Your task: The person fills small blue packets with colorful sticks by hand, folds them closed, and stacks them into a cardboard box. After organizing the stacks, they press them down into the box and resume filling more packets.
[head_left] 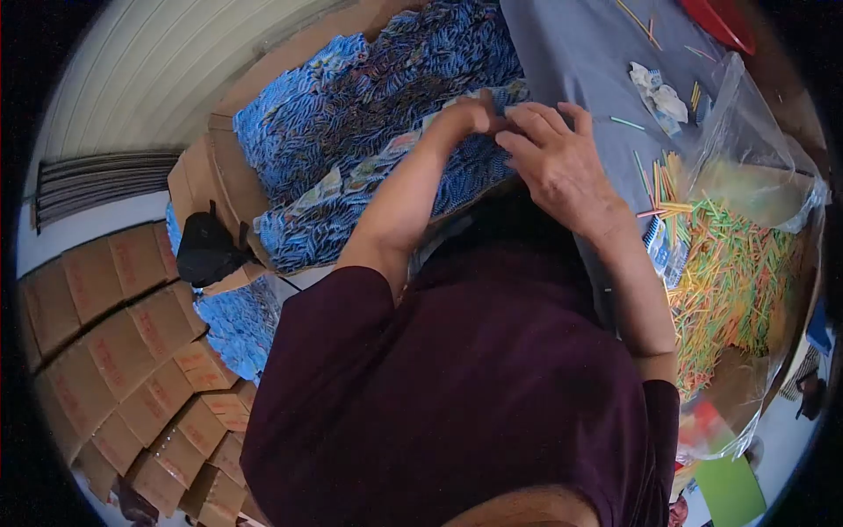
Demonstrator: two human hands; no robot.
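Note:
My left hand [468, 117] reaches over the near right part of a large heap of small blue printed packets [369, 97]. Its fingers are blurred and partly hidden, so whether it holds anything cannot be told. Close beside it, my right hand [555, 162] is at the border between the packets and a grey cloth [562, 53]. Its fingers are bent but apart, with the tips pointing at my left hand, and no object shows in them. The packets fill an opened cardboard box [230, 162] in front of me.
On the right, a clear plastic bag [746, 132] and many thin coloured sticks [729, 290] lie together. Crumpled paper [660, 97] and a red basin [722, 22] are on the cloth. A black pouch [208, 249] hangs at the box's left. Stacked cartons [114, 342] stand at lower left.

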